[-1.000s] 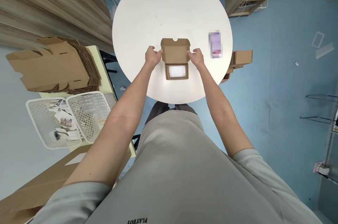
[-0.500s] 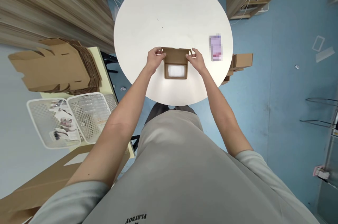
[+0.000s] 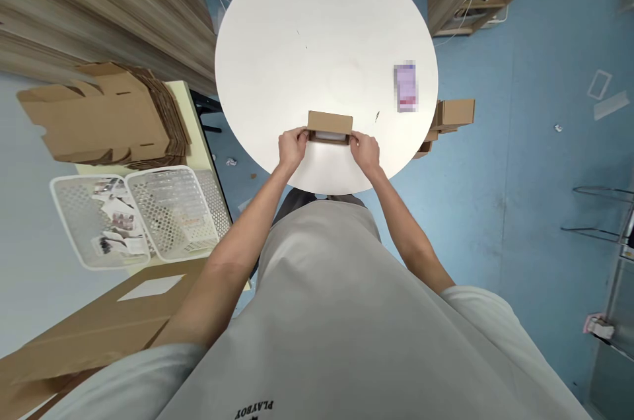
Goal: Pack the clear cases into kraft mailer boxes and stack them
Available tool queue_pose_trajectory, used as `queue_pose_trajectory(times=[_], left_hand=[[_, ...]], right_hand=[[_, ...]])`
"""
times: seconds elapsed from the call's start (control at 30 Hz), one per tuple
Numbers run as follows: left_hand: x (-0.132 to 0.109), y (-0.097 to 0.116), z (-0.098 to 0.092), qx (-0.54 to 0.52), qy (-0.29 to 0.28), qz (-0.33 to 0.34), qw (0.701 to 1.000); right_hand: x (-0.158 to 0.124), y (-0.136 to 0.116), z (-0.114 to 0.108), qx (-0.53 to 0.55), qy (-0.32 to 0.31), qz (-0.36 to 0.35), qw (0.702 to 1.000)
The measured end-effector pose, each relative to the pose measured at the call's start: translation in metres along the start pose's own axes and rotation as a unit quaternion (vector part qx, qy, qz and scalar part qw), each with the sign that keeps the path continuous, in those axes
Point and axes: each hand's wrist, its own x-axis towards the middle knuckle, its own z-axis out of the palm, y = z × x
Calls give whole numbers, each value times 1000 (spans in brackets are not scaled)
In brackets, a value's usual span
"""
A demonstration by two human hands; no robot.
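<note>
We find the cardboard box (image 3: 329, 123) drawn toward the table's (image 3: 277, 43) near edge, its lid folded down, apparently almost closed.

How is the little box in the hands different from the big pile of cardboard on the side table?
The little box is folded up into a box shape; the cardboard pile lies as flat, unfolded sheets. The little box is one piece, held by the left hand and right hand at the white round table; the cardboard pile is many sheets stacked on the side table, untouched. Both are brown cardboard.
</note>
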Motion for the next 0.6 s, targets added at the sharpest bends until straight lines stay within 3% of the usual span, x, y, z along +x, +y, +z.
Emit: queue_pose_trajectory(times=[0.3, 0.47, 0.6], left_hand=[[-35, -28, 23, 67, -15, -50, 996], [-39, -32, 34, 75, -49, -69, 994], [-37, -40, 45, 10, -72, -69, 995]], right_hand=[[-25, 7, 44, -83, -49, 97, 991], [-29, 10, 55, -71, -45, 103, 991], [-29, 16, 63, -39, -28, 101, 994]])
